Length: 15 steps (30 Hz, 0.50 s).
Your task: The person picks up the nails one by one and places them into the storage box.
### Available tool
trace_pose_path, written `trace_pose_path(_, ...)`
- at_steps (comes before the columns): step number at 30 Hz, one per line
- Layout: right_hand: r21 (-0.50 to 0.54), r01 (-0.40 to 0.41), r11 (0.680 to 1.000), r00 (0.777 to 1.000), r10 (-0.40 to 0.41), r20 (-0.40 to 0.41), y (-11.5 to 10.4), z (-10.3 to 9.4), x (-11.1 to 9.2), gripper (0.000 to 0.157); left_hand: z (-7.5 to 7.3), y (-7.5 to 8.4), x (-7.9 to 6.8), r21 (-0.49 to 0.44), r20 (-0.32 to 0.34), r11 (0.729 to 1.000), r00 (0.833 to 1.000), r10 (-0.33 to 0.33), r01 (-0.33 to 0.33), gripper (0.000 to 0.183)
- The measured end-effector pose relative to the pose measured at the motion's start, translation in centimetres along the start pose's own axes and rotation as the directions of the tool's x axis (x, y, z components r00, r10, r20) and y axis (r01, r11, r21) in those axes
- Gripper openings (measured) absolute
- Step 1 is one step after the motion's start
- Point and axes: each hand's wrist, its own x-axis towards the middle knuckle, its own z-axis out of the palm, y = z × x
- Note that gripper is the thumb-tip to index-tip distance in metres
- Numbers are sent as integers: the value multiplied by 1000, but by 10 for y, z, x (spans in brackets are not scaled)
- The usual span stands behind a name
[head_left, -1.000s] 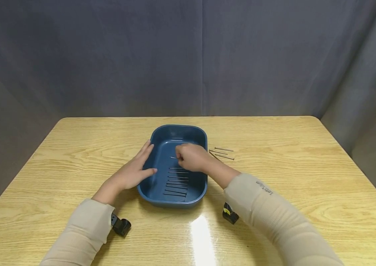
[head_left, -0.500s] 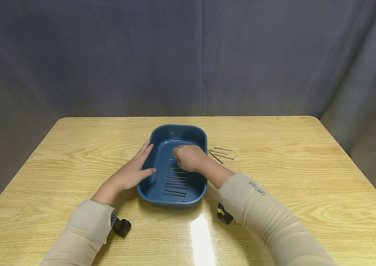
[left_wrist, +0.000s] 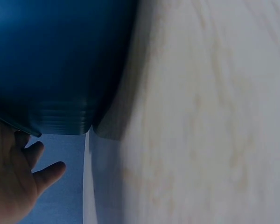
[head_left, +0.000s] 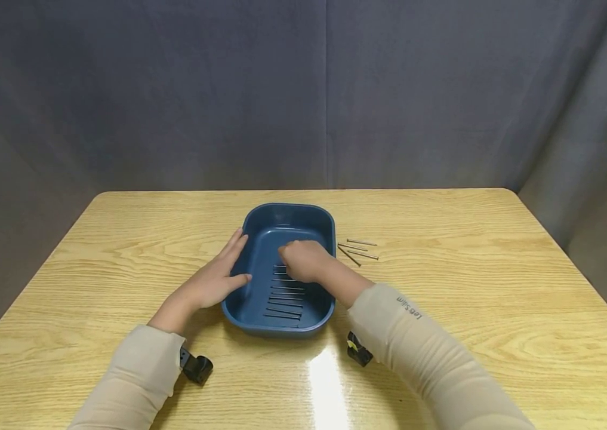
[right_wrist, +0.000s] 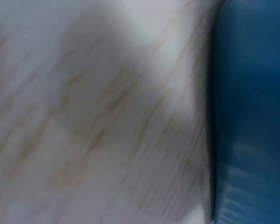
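A deep blue rectangular tray [head_left: 288, 217] with rounded corners stands on the table. Several nails [head_left: 287, 293] lie crosswise inside it, in a row one below another. Over the top of this row my right hand [head_left: 307, 261] is curled and pinches a nail [head_left: 279, 266], whose left end shows; the fingertips are mostly hidden. My left hand [head_left: 213, 280] rests on the tray's left rim with spread, straight fingers. The left wrist view shows this hand [left_wrist: 11, 182] by the tray's side wall [left_wrist: 60, 56]. Only the tray's outer wall [right_wrist: 256, 107] shows in the right wrist view, no hand.
Several loose nails [head_left: 362, 257] lie on the wooden table [head_left: 470, 286] just right of the tray. A dark grey curtain [head_left: 303, 95] hangs behind the table. Small black cameras [head_left: 196, 367] are worn at both wrists.
My right hand has moved slightly down and left inside the tray, and the nail it pinches has come closer to the row. My left hand stays on the rim.
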Motion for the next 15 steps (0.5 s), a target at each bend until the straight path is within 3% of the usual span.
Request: trace_pose_path(15, -1, -59, 998, 995, 58, 76, 0, 2, 4, 9, 1, 0, 1, -5, 3, 1000, 1000, -12, 12, 74)
